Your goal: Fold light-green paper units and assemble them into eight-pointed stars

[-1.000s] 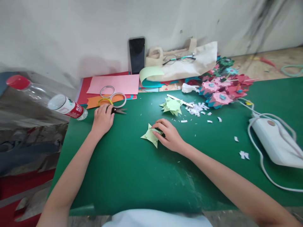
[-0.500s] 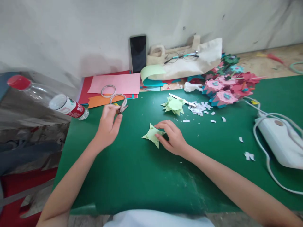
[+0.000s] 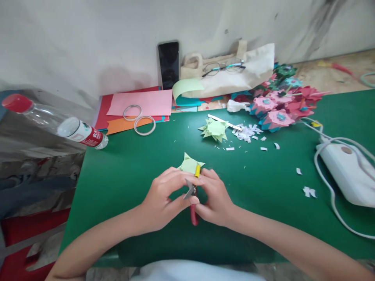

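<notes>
In front of my body, both hands meet on a small pair of scissors point(image 3: 193, 190) with one yellow and one red handle; the spread grey blades point left. My left hand point(image 3: 164, 197) pinches it near the blades between thumb and fingers. From the other side my right hand point(image 3: 215, 195) closes on it by the handles. Just beyond my fingers a pale green star-shaped paper piece point(image 3: 189, 163) lies on the green tabletop, its near part covered by my hands. Farther back sits a stack of similar green paper stars point(image 3: 215, 130).
Two tape rings point(image 3: 144, 125) lie by coloured paper sheets point(image 3: 140, 102). A plastic bottle point(image 3: 73, 128) leans at left. White paper scraps point(image 3: 249, 132), paper flowers point(image 3: 279, 113) and a white corded device point(image 3: 345, 171) occupy the right. A phone point(image 3: 169, 64) and cloth bag point(image 3: 258, 68) rest against the wall.
My left hand has brought the scissors from beside the tape rings toward the middle and nearer to me. My right hand has let go of the green star and taken hold of the scissors.
</notes>
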Tool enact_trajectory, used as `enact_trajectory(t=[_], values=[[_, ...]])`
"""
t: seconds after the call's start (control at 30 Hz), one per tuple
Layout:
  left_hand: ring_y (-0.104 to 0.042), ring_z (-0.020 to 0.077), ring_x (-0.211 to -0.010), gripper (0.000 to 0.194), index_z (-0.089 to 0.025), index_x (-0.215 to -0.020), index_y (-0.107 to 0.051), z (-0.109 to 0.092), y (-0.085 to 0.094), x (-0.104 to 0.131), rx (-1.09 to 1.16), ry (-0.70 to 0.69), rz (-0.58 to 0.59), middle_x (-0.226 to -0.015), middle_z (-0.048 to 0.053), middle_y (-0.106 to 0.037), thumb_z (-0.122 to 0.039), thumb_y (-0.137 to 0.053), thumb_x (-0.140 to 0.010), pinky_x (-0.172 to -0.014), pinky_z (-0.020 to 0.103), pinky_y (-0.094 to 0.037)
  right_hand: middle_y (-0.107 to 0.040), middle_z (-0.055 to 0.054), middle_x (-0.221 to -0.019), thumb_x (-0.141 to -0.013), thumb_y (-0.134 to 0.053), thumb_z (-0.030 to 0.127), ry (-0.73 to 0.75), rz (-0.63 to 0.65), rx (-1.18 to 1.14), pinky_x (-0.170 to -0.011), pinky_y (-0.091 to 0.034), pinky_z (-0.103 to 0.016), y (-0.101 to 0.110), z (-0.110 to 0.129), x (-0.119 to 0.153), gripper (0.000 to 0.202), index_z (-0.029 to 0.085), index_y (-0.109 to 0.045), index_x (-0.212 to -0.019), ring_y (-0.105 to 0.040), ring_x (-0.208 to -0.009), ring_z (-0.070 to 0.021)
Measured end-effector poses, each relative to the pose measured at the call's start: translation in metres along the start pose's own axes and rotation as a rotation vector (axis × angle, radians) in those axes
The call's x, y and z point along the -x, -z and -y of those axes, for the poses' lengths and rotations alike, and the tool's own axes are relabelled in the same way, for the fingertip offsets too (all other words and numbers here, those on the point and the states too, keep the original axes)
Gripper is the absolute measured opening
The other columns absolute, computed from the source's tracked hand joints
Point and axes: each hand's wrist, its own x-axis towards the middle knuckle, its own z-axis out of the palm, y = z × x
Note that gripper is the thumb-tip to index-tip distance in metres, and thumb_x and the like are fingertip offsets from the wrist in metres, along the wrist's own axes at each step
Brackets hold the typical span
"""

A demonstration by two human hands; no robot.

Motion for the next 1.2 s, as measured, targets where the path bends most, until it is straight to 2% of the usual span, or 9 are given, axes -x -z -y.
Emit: enact_trajectory(t=[0.07, 0.23, 0.33, 0.43, 0.63, 0.8, 0.9, 1.0, 1.2], values=[[-0.063, 0.0190, -0.101, 0.037, -0.021, -0.120, -0.062, 0.012, 0.016, -0.009, -0.189, -0.043, 0.076, -0.113, 0.008, -0.070, -0.045, -0.047, -0.097, -0.090, 0.033, -0.048, -0.055, 0.000, -0.068, -0.082, -0.055, 0.024, -0.073, 0.040, -0.097, -0.060, -0.033, -0.029, 0.005, -0.002, -0.002, 0.006, 0.020, -0.051, -0.079, -0.045, -0.065, -0.0154], [-0.044, 0.0333, -0.134, 0.039, -0.012, -0.130, -0.056, 0.087, 0.069, -0.022, -0.975, 0.130, -0.234, -0.139, 0.019, -0.054, -0.029, -0.047, -0.096, -0.110, 0.051, -0.033, -0.056, 0.000, -0.072, -0.091, -0.054, 0.031, -0.102, 0.069, -0.238, -0.062, -0.038, -0.028, 0.017, -0.009, -0.009, 0.013, 0.020, -0.055, -0.084, -0.049, -0.069, -0.0147], [-0.046, 0.0329, -0.132, 0.035, -0.010, -0.124, -0.058, 0.129, 0.091, -0.020, -1.063, 0.198, -0.254, -0.135, 0.019, -0.057, -0.023, -0.046, -0.094, -0.108, 0.049, -0.036, -0.055, 0.000, -0.067, -0.089, -0.058, 0.031, -0.041, 0.051, -0.174, -0.061, -0.038, -0.027, 0.021, -0.014, -0.012, 0.013, 0.020, -0.054, -0.083, -0.047, -0.069, -0.0153], [-0.055, 0.0283, -0.119, 0.022, -0.014, -0.106, -0.064, 0.146, 0.100, -0.018, -1.020, 0.204, -0.319, -0.118, 0.014, -0.066, -0.022, -0.048, -0.092, -0.104, 0.044, -0.040, -0.053, 0.000, -0.066, -0.087, -0.062, 0.030, -0.010, 0.001, -0.094, -0.061, -0.039, -0.028, 0.023, -0.017, -0.013, 0.015, 0.021, -0.053, -0.079, -0.047, -0.069, -0.0155], [-0.058, 0.0263, -0.111, 0.009, -0.018, -0.089, -0.057, 0.131, 0.081, -0.015, -0.846, 0.193, -0.391, -0.102, 0.011, -0.068, -0.022, -0.049, -0.091, -0.102, 0.046, -0.038, -0.056, -0.002, -0.070, -0.086, -0.062, 0.029, 0.033, -0.081, 0.056, -0.063, -0.042, -0.029, 0.024, -0.027, -0.015, 0.021, 0.022, -0.046, -0.074, -0.050, -0.073, -0.0172], [-0.068, 0.0185, -0.098, 0.013, -0.020, -0.095, -0.046, 0.099, 0.024, 0.001, -0.055, 0.178, -0.468, -0.088, 0.005, -0.071, -0.032, -0.046, -0.098, -0.092, 0.039, -0.050, -0.057, -0.002, -0.068, -0.086, -0.057, 0.035, 0.037, -0.039, 0.226, -0.057, -0.039, -0.029, 0.026, -0.039, -0.015, 0.021, 0.023, -0.043, -0.076, -0.051, -0.061, -0.0163], [-0.071, 0.0153, -0.085, 0.013, -0.021, -0.099, -0.044, 0.084, 0.001, 0.012, 0.166, 0.202, -0.394, -0.088, 0.004, -0.073, -0.032, -0.051, -0.097, -0.084, 0.034, -0.054, -0.054, -0.001, -0.062, -0.086, -0.057, 0.041, 0.035, -0.034, 0.348, -0.054, -0.037, -0.029, 0.027, -0.045, -0.015, 0.023, 0.022, -0.046, -0.078, -0.048, -0.055, -0.0153], [-0.071, 0.0139, -0.079, 0.016, -0.021, -0.103, -0.042, 0.082, -0.004, 0.018, 0.224, 0.170, -0.301, -0.091, 0.005, -0.074, -0.030, -0.054, -0.095, -0.073, 0.029, -0.054, -0.052, -0.001, -0.061, -0.085, -0.058, 0.043, 0.053, -0.060, 0.446, -0.055, -0.038, -0.029, 0.028, -0.048, -0.017, 0.024, 0.021, -0.050, -0.083, -0.048, -0.056, -0.0161], [-0.072, 0.0171, -0.098, 0.022, -0.023, -0.109, -0.039, 0.089, 0.002, 0.020, 0.240, 0.132, -0.247, -0.097, 0.006, -0.076, -0.022, -0.055, -0.095, -0.080, 0.031, -0.057, -0.055, -0.003, -0.064, -0.083, -0.064, 0.043, 0.056, -0.063, 0.480, -0.055, -0.038, -0.030, 0.028, -0.057, -0.019, 0.026, 0.020, -0.052, -0.087, -0.049, -0.058, -0.0175]])
